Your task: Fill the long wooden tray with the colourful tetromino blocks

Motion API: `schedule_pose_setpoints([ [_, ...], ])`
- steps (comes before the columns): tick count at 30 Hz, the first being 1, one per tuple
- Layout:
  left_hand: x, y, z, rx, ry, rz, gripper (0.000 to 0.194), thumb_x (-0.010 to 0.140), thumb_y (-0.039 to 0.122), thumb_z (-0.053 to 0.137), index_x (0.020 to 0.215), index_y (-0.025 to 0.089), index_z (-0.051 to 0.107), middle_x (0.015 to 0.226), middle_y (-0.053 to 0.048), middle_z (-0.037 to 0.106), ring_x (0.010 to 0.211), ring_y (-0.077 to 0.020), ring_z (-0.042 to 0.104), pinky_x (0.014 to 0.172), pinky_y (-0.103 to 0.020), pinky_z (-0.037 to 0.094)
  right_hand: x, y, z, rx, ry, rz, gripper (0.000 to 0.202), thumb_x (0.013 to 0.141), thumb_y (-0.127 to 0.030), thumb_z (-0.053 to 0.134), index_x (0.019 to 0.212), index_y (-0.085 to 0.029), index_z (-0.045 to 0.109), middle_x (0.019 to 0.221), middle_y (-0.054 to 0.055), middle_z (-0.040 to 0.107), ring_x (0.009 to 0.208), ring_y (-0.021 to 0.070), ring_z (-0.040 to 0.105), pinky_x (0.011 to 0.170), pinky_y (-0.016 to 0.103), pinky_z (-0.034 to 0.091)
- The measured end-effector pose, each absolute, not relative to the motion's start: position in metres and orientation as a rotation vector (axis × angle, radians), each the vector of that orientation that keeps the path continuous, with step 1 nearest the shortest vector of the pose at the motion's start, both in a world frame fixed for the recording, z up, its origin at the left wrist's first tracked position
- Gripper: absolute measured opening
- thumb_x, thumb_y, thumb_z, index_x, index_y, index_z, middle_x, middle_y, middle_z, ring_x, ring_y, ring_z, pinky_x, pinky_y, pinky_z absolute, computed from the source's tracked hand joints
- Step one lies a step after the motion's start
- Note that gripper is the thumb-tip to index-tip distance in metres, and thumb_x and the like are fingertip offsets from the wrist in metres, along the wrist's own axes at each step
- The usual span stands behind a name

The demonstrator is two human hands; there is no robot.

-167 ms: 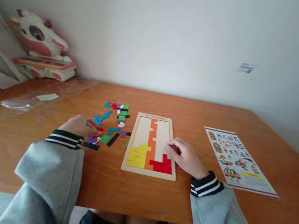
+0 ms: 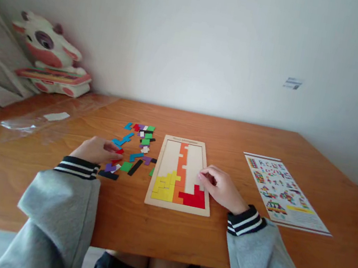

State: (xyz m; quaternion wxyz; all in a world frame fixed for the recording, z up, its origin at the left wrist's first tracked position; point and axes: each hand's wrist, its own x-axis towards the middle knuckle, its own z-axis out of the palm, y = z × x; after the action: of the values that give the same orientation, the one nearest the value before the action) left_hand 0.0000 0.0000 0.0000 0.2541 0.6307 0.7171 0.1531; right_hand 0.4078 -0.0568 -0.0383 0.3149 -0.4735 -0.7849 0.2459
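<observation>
On the left of the table, my left hand (image 2: 95, 150) has its fingertips closed on a red puzzle piece (image 2: 120, 152) among the loose pieces. Another bit of red shows just below those fingers. My right hand (image 2: 220, 185) lies over the right rim of a wooden puzzle board (image 2: 177, 207), thumb and forefinger pinched together with nothing visible between them. Fitted in the board are yellow pieces (image 2: 164, 189) at the lower left, a column of orange pieces (image 2: 180, 171) up the middle and red pieces (image 2: 196, 198) at the lower right.
Loose blue (image 2: 136, 157), green (image 2: 126, 167), black (image 2: 135, 167), purple and white pieces lie left of the board. A printed sheet (image 2: 288, 192) is at the right. Clear plastic wrapping (image 2: 24, 125) and a plush cow (image 2: 52, 56) are at the far left.
My left fingers have lifted slightly, and the red piece at their tips has shifted a little upward. My right hand stays at the board's rim.
</observation>
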Motion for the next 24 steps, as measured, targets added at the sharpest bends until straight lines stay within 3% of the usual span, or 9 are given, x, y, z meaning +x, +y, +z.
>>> schedule_pose_setpoints([
  [4, 0.030, -0.008, 0.018, 1.766, 1.939, 0.569, 0.044, 0.062, 0.058, 0.073, 0.084, 0.020, 0.075, 0.084, -0.004, 0.076, 0.082, -0.0249, 0.069, 0.073, -0.031, 0.051, 0.408, -0.055, -0.040, -1.283, -2.010, 0.658, 0.024, 0.095, -0.038, 0.052, 0.089, -0.019, 0.066, 0.075, 0.002, 0.062, 0.063, 0.0138, 0.052, 0.059, 0.027, 0.040],
  [8, 0.090, -0.013, 0.022, 1.678, 1.346, 0.749, 0.051, 0.068, 0.061, 0.072, 0.093, 0.017, 0.070, 0.087, -0.006, 0.076, 0.082, -0.0239, 0.071, 0.073, -0.033, 0.056, 0.407, -0.055, -0.040, -1.298, -1.888, 0.745, 0.027, 0.093, -0.044, 0.055, 0.093, -0.019, 0.066, 0.074, 0.002, 0.064, 0.064, 0.0143, 0.055, 0.058, 0.027, 0.042],
  [12, 0.158, -0.015, 0.006, 1.608, 0.990, 0.720, 0.054, 0.067, 0.050, 0.080, 0.105, 0.015, 0.062, 0.076, -0.005, 0.075, 0.073, -0.0198, 0.072, 0.065, -0.028, 0.055, 0.408, -0.055, -0.040, -1.271, -1.791, 0.880, 0.034, 0.089, -0.050, 0.060, 0.103, -0.020, 0.067, 0.080, 0.003, 0.068, 0.067, 0.0149, 0.059, 0.059, 0.027, 0.045],
  [19, 0.209, -0.023, -0.024, 1.665, 0.868, 0.781, 0.027, 0.075, 0.028, 0.075, 0.087, 0.018, 0.053, 0.074, -0.002, 0.074, 0.071, -0.0161, 0.071, 0.063, -0.023, 0.051, 0.409, -0.052, -0.044, -1.245, -1.684, 1.035, 0.039, 0.081, -0.054, 0.069, 0.099, -0.019, 0.070, 0.088, 0.005, 0.074, 0.075, 0.0179, 0.066, 0.068, 0.031, 0.051],
  [24, 0.211, -0.026, -0.040, 1.813, 0.881, 0.821, 0.019, 0.078, 0.022, 0.069, 0.085, 0.020, 0.052, 0.074, 0.002, 0.070, 0.068, -0.0129, 0.068, 0.064, -0.022, 0.051, 0.408, -0.052, -0.042, -1.226, -1.737, 1.034, 0.031, 0.085, -0.049, 0.066, 0.094, -0.021, 0.072, 0.087, 0.004, 0.075, 0.078, 0.0180, 0.068, 0.072, 0.030, 0.052],
])
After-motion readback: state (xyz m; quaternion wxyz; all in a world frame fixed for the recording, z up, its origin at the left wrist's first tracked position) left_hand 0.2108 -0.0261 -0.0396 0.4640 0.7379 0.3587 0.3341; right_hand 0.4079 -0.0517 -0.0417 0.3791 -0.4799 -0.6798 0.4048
